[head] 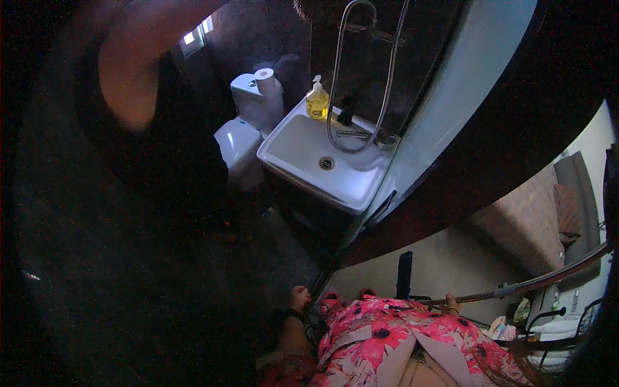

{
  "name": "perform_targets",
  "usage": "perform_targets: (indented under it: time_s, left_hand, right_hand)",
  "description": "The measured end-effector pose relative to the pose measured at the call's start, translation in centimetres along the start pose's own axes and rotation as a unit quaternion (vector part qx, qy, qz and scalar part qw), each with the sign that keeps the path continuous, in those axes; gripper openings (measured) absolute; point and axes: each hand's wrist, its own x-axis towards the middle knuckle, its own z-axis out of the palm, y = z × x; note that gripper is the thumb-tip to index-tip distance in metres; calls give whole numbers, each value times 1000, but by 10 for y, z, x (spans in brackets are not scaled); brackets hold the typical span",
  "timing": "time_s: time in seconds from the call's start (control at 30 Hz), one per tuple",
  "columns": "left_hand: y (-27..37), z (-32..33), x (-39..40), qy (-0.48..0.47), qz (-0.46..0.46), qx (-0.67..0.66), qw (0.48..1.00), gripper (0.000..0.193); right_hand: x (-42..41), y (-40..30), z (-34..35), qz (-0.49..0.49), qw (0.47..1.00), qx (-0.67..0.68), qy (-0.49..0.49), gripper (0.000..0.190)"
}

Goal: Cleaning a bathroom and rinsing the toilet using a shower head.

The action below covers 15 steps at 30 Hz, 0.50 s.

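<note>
My right hand (452, 305) is closed around a long pole (546, 284) in front of the pink floral dress. The pole runs off to the right and carries a grey clip. A dark blue, fuzzy-looking pad (405, 273), perhaps a mop head, is near its other end; how they join is unclear. My left hand (301, 296), fingers curled and a dark band at the wrist, is beside the dark edge of the doorway. Shadow hides whether it grips anything.
Through the doorway are a white washbasin (300, 138), a yellow soap bottle (317, 105), a looped shower hose (333, 87) and a toilet (239, 140) bearing a paper roll (264, 77). A bed (527, 217) stands right. Dark bent rails (546, 314) and a blurred shape (130, 82) also show.
</note>
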Motion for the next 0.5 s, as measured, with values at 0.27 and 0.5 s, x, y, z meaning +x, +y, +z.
perform_targets:
  time_s: [0.27,0.5]
  left_hand:
    - [15,14,1,10,35,-26,999,23]
    - [21,20,-7,0,13,-23,1000,20]
  right_hand:
    - [-26,-17,-3,-9,999,28,17,35]
    - [-38,-28,-4,4,1000,-11,10,34]
